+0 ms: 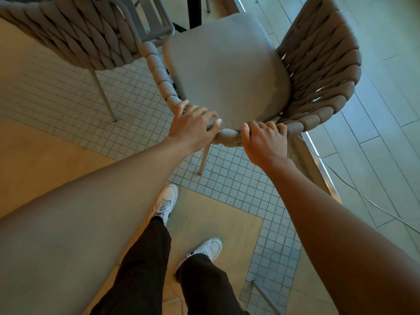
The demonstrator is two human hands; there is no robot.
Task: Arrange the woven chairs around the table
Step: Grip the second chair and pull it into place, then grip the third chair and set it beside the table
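A woven chair (318,71) with a grey seat cushion (225,71) stands in front of me, its thick braided back rim nearest to me. My left hand (193,126) rests on the rim at the left, fingers curled over it. My right hand (264,139) grips the same rim just to the right. A second woven chair (75,35) stands at the upper left, its braided back toward me. A dark table leg (195,12) shows at the top centre; the tabletop is out of view.
The floor is small grey mosaic tiles (141,92) with tan panels. A metal threshold strip (318,160) and a loose cable (363,198) run along the right. A thin metal leg (266,296) stands at the lower right. My white shoes (164,204) are below.
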